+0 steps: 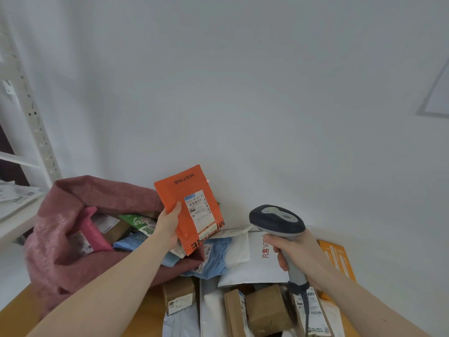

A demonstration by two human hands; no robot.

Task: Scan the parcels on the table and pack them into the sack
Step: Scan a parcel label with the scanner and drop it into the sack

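Observation:
My left hand point(168, 224) holds an orange parcel point(192, 205) upright above the table, its white shipping label facing me. My right hand point(295, 254) grips a grey barcode scanner point(277, 221) by the handle, its head pointing toward the orange parcel from the right. A tiny red dot shows on the wall just beside the parcel's upper right corner. The pink woven sack point(63, 229) lies open at the left, with several parcels inside, pink, green and blue among them. On the table below sit more parcels: a white mailer point(257, 261), a blue bag point(216, 259), brown boxes point(267, 310).
An orange-yellow parcel point(337, 259) lies at the right behind my right forearm. White metal shelving point(29, 147) with papers stands at the left. A plain white wall rises right behind the table point(145, 312), whose wooden top shows between the sack and the boxes.

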